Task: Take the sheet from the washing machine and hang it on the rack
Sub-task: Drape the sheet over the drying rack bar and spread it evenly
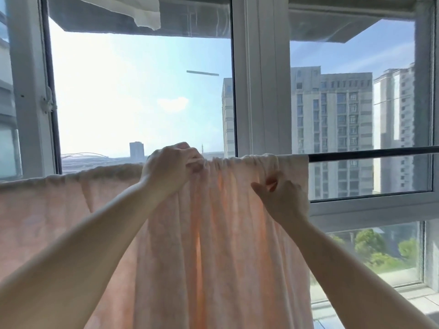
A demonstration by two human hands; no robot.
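The pink sheet (pixel 213 233) is already draped over the dark rack bar (pixel 370 153) in front of the window (pixel 261 91), and it hangs down on the near side so the air and sun can dry it. The bunched top edge is gripped by the left hand (pixel 171 167) right at the bar, and a fold just below the bar is pinched by the right hand (pixel 280 198). It seems to be held this way so the crumpled middle can be pulled flat toward the bare right end of the bar.
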